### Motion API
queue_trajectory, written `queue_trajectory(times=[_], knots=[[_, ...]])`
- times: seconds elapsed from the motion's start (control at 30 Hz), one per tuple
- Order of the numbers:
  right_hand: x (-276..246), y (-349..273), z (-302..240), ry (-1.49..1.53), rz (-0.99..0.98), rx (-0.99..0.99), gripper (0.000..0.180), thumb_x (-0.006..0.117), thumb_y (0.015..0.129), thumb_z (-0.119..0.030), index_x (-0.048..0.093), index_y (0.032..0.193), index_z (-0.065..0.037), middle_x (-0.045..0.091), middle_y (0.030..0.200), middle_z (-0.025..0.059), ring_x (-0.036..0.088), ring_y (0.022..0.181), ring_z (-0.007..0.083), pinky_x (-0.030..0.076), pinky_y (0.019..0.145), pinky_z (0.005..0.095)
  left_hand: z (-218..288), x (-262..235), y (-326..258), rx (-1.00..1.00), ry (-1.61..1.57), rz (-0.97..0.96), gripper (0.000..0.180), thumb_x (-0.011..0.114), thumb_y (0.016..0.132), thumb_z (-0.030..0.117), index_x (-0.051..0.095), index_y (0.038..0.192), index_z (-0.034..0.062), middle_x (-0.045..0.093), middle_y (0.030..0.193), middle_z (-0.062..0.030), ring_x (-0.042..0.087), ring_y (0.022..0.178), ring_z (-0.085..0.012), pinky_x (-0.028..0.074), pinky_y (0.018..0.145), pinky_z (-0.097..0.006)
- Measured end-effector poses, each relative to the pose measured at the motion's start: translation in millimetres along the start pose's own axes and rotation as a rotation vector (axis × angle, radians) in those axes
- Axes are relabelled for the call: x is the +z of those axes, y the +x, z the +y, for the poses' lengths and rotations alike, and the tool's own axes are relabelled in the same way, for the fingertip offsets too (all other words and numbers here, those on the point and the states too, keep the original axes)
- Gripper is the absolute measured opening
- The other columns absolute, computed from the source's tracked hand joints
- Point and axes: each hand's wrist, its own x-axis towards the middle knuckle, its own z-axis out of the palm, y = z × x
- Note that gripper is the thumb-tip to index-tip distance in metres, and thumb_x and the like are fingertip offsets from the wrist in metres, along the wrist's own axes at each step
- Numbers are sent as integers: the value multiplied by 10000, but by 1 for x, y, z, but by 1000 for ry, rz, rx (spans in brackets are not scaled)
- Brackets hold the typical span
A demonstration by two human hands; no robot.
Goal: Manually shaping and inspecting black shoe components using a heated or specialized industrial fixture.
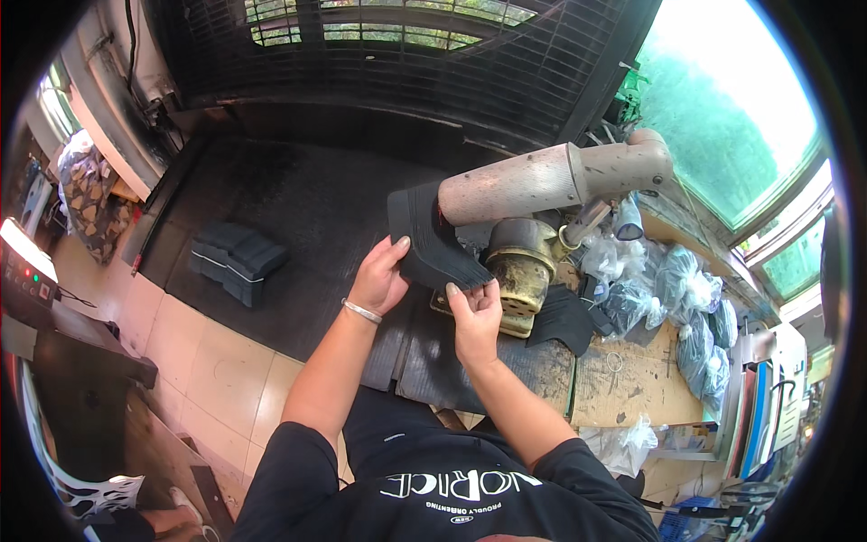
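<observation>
A black ribbed fabric piece [424,237], bent like a sock, is stretched between my two hands. My left hand [379,278] pinches its left edge between thumb and fingers. My right hand [476,316] grips its lower right end, thumb on top. The piece's upper right side lies against the open end of a grey metal tube [510,185], and I cannot tell whether they touch. Just right of my right hand stands a worn brass-coloured metal housing [519,257]. To the left, a stack of black fabric pieces [237,259] with a white line lies on the black work table [316,203].
Another black piece [562,321] lies right of the housing. Clear plastic bags [691,294] with things inside crowd the wooden board [623,379] at right. A dark mesh panel [388,63] closes off the back. A control box [27,280] with lights stands far left.
</observation>
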Motion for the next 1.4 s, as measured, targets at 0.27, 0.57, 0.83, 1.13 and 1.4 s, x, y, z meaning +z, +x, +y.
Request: queue_trajectory(times=[0.27, 0.57, 0.83, 1.13, 1.4], knots=[[-15, -23, 1, 36, -36, 25, 442, 633, 840, 8, 404, 1218, 8, 526, 1191, 117, 522, 1099, 170, 422, 937, 287, -12, 1, -21, -15, -3, 15, 348, 468, 954, 132, 468, 1249, -52, 564, 1230, -148, 548, 1135, -243, 415, 1005, -381], [-8, -7, -6, 49, -39, 83, 416, 643, 833, 2, 419, 1184, 13, 538, 1157, 114, 539, 1070, 166, 439, 914, 285, 1, -3, -10, 7, 15, 14, 348, 476, 922, 70, 474, 1246, -56, 560, 1241, -157, 541, 1152, -258, 401, 1025, -385], [6, 49, -6, -25, -63, 26, 283, 679, 825, -84, 471, 1000, -4, 570, 956, 60, 521, 870, 95, 419, 795, 230, 29, 10, 40, 67, 21, 11, 311, 454, 938, 62, 487, 1228, -44, 571, 1218, -143, 550, 1135, -235, 411, 1015, -362], [4, 22, -8, -14, -50, 52, 347, 663, 817, -13, 450, 1092, -11, 548, 1031, 58, 518, 897, 85, 416, 817, 216, 19, 4, 21, 50, 26, 12, 353, 462, 925, 73, 466, 1254, -57, 554, 1245, -159, 535, 1159, -260, 396, 1026, -386], [-6, -1, -2, 64, -97, 24, 381, 620, 840, 22, 428, 1169, 1, 540, 1154, 95, 530, 1068, 145, 417, 928, 271, 6, 1, -1, 27, 15, 28, 352, 465, 920, 69, 468, 1250, -53, 560, 1237, -154, 545, 1145, -260, 402, 1019, -390]])
